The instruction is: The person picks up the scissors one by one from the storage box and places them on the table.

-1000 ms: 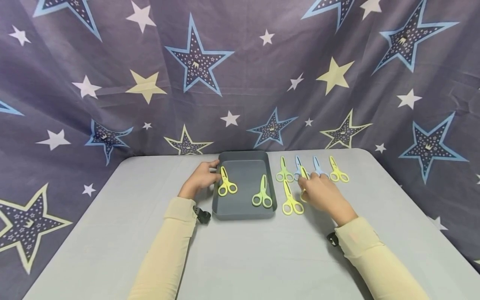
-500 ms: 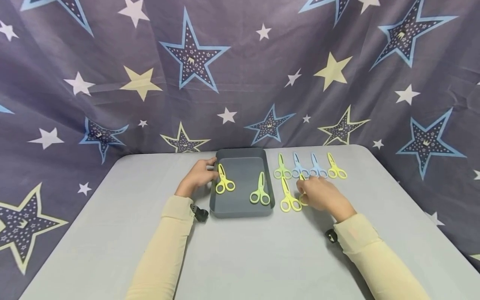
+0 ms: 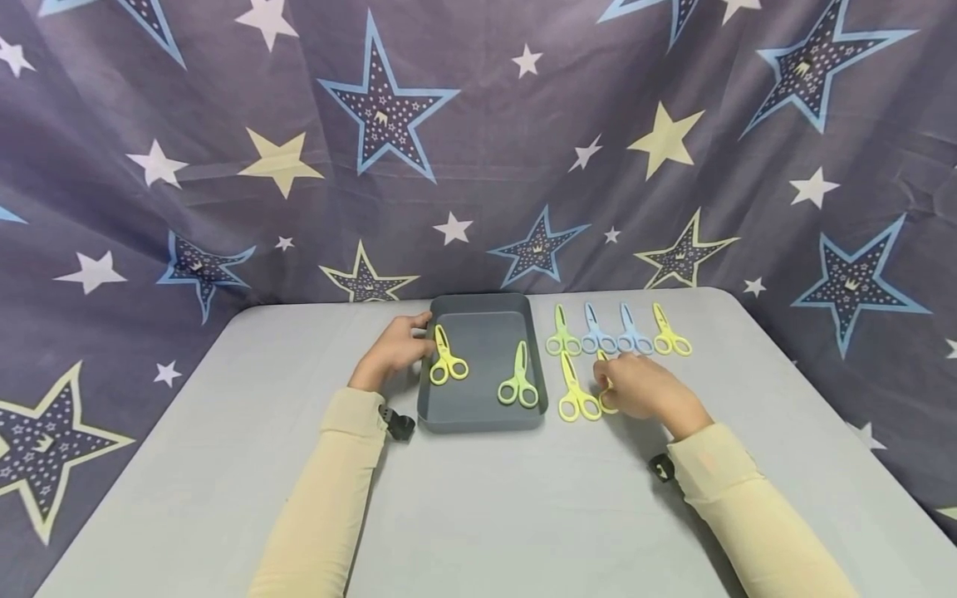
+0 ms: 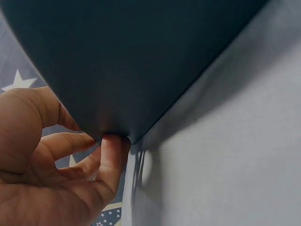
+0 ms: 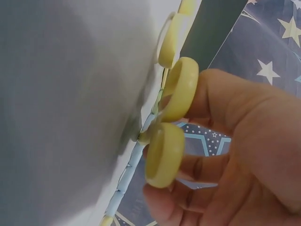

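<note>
My left hand (image 3: 392,352) holds the dark grey tray (image 3: 481,423) by its left side, thumb at the rim. In the left wrist view other fingertips touch the outside of the tray wall. My right hand (image 3: 645,387) pinches a pair of yellow scissors (image 5: 165,155) between thumb and fingers; both handle loops show in the right wrist view, while the blades are mostly hidden. Just left of that hand lies another pair of yellow scissors (image 3: 577,399). Inside the tray are yellow scissors (image 3: 449,367) at the left and green scissors (image 3: 519,384) at the lower right.
Behind the right hand runs a row of scissors on the table: green scissors (image 3: 562,339), two blue pairs, the nearer blue scissors (image 3: 598,336) beside the green, and yellow scissors (image 3: 671,339) at the right end. A star-patterned curtain (image 3: 478,191) hangs behind the grey table (image 3: 478,515).
The head view has shifted slightly. My right hand has drawn a little toward me, uncovering the blue scissors behind it. The left hand stays at the tray.
</note>
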`<state>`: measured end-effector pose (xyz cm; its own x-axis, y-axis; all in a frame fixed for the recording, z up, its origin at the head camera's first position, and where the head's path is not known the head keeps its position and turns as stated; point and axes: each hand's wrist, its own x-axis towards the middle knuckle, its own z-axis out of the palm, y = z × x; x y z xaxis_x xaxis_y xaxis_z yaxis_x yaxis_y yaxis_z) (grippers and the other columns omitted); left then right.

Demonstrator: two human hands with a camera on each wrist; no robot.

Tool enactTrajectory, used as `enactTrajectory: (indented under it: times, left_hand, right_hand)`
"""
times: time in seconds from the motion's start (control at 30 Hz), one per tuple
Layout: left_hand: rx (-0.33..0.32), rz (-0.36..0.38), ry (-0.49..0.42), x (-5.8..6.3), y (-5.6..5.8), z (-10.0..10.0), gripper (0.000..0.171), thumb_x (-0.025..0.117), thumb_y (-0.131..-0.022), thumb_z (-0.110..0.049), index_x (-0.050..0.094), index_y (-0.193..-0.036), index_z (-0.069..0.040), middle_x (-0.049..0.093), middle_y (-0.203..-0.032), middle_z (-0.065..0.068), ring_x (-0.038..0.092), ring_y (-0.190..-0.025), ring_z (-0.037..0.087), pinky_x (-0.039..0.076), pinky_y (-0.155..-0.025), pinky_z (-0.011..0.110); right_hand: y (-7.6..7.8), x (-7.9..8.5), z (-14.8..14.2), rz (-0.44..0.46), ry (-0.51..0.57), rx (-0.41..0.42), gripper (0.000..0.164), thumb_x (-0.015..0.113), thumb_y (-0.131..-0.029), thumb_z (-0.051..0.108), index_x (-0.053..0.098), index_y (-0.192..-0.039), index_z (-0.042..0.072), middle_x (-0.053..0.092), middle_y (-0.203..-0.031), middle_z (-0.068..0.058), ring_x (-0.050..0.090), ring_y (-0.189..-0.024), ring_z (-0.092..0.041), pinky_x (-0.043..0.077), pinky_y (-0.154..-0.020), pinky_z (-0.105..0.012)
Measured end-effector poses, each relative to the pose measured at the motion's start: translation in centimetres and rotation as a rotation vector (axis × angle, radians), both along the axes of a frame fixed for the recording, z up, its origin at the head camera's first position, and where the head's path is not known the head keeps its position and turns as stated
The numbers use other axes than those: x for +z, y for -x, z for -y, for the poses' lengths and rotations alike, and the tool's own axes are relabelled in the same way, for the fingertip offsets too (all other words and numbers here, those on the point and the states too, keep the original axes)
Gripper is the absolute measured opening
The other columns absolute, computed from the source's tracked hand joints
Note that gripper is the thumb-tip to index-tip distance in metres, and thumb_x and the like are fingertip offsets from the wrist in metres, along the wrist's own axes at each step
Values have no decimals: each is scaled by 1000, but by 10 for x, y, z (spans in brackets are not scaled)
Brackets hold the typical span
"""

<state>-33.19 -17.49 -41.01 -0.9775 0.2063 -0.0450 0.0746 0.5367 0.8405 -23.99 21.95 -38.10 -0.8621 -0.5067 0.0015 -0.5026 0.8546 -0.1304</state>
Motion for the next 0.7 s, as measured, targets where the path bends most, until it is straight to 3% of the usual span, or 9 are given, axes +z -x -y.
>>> enactTrajectory:
  times: [0.23, 0.7]
  left_hand:
    - [-5, 2, -5, 0, 0, 2, 84, 62, -79, -4, 33, -158, 1, 39, -161, 16, 42, -144, 35, 42, -113, 47]
    - [-1, 20, -12, 1, -1, -1, 84, 61, -80, -4, 32, -158, 0, 41, -160, 16, 51, -137, 33, 50, -103, 43]
  right_hand:
    - [2, -1, -2, 34, 17, 4, 14, 72, -78, 3, 66, -86, 12, 59, -75, 3, 55, -72, -19, 50, -70, -39]
    - [7, -6, -4, 118, 20, -22, 15, 71, -80, 3, 67, -92, 11, 62, -81, 1, 55, -76, -18, 51, -72, -38]
